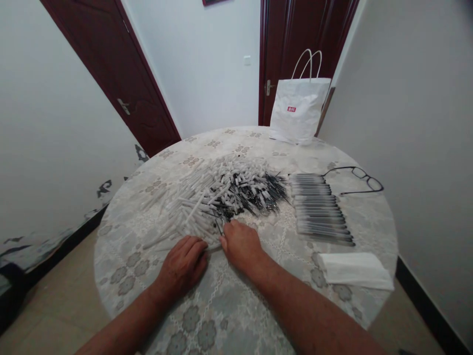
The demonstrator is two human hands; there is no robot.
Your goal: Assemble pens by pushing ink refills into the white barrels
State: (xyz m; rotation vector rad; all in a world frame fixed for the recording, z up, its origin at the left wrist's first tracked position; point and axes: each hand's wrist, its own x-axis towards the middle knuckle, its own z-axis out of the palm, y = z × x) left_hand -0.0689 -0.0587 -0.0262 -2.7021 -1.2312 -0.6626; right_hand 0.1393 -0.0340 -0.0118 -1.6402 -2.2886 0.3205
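A loose heap of pen parts spreads over the middle of the table: clear pen barrels (192, 212), small white pieces (240, 172) and thin dark refills (275, 187). My left hand (185, 261) is closed at the near edge of the heap, its fingers curled round one end of a clear pen barrel (213, 247). Close beside it, my right hand (242, 246) is also closed, its thumb by the barrel's other end. What sits inside the right fingers is hidden. To the right, assembled-looking pens (320, 209) lie side by side in a row.
Beyond the row of pens lie black-framed glasses (364, 180). A folded white paper or cloth (356, 270) rests near the right edge. At the back stands a white carrier bag (301, 111). A patterned cloth covers the round table (207, 320); walls and dark red doors surround it.
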